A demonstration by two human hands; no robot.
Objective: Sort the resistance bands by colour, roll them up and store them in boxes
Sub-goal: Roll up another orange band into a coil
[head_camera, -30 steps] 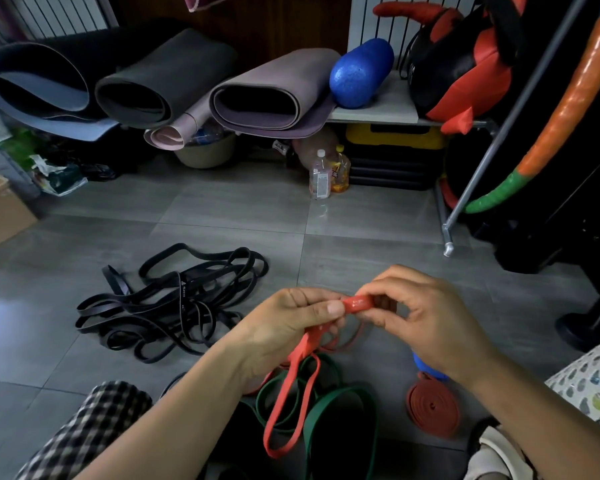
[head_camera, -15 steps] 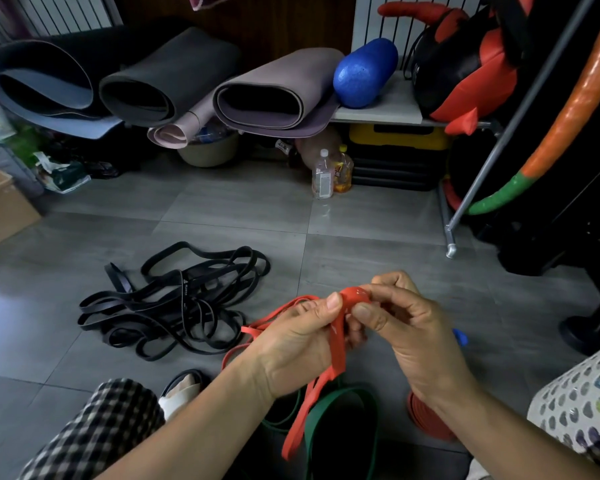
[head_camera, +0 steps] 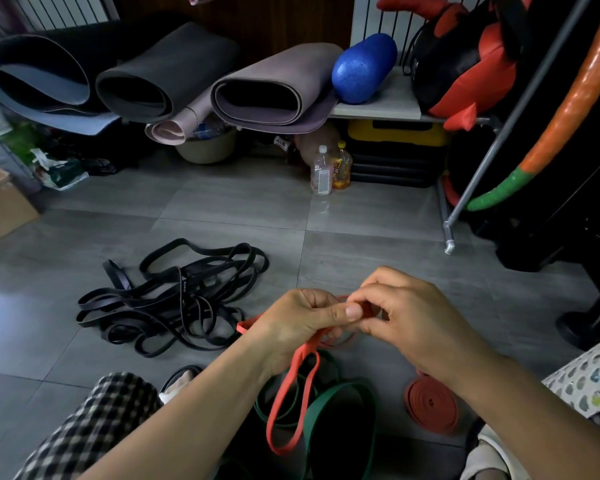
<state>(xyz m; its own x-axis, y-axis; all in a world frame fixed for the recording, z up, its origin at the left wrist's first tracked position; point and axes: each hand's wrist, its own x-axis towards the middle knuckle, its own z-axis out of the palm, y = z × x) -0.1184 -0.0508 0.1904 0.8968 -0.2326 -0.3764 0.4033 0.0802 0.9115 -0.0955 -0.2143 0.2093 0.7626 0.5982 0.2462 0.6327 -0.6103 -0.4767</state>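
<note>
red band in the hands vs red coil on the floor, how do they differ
The held red band hangs as a loose loop; the red coil is rolled tight. The left hand and right hand grip the held red band; the red coil lies untouched on the floor. Both are orange-red.

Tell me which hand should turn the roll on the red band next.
Right, probably. The right hand pinches the end of the red band, where a roll would start. The left hand grips the band beside it, with the loose loop hanging below, so it suits feeding length.
</note>
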